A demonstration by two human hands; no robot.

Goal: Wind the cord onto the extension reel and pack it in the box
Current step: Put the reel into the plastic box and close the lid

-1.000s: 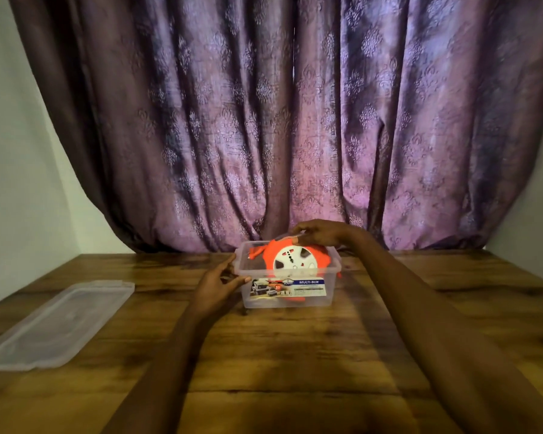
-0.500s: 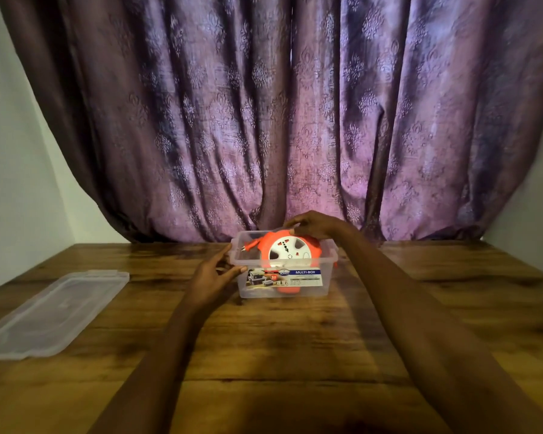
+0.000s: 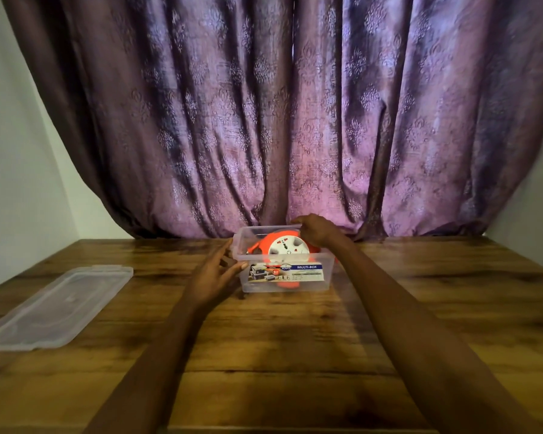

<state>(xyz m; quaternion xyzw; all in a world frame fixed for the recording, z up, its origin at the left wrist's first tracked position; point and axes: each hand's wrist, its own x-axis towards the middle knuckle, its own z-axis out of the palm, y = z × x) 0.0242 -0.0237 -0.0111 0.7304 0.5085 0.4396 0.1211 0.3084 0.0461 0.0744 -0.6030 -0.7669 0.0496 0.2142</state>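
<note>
A clear plastic box (image 3: pixel 325 285) with a "MULTI-BOX" label stands on the wooden table near the curtain. An orange extension reel (image 3: pixel 287 248) with a white socket face lies tilted inside it, with orange cord showing at its left. My right hand (image 3: pixel 315 230) reaches over the box's back right rim, and its curled fingers hold the reel's upper edge. My left hand (image 3: pixel 215 274) is at the box's left end, its fairly straight fingers touching the wall near the front corner. The reel's lower part is hidden behind the label.
The box's clear lid (image 3: pixel 60 305) lies flat on the table (image 3: pixel 279 355) at the far left, near the wall. A purple patterned curtain (image 3: pixel 264 120) hangs right behind the box. Pale walls close in both sides.
The reel has sunk lower into the box under my right hand. My left hand stays at the box's left end.
</note>
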